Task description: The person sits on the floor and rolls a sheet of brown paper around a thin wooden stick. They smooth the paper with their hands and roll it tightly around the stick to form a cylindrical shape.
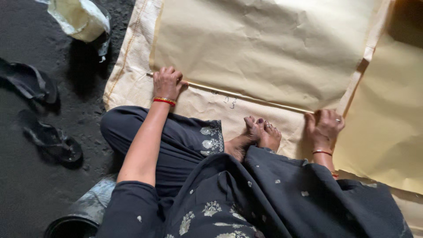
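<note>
Left hand point(166, 83) and right hand point(324, 125) are pinching the folded edge of the large tan paper sheet point(264, 48) over the woven cream sack point(132, 83), risking a crooked crease if either grip slips.

Tan paper point(264, 48) on a cream dotted sack point(132, 83); dark embroidered clothing point(264, 198).

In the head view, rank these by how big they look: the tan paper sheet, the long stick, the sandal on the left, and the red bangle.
1. Tan paper sheet
2. Long stick, thin but long
3. Sandal
4. Red bangle, on the left wrist
</note>
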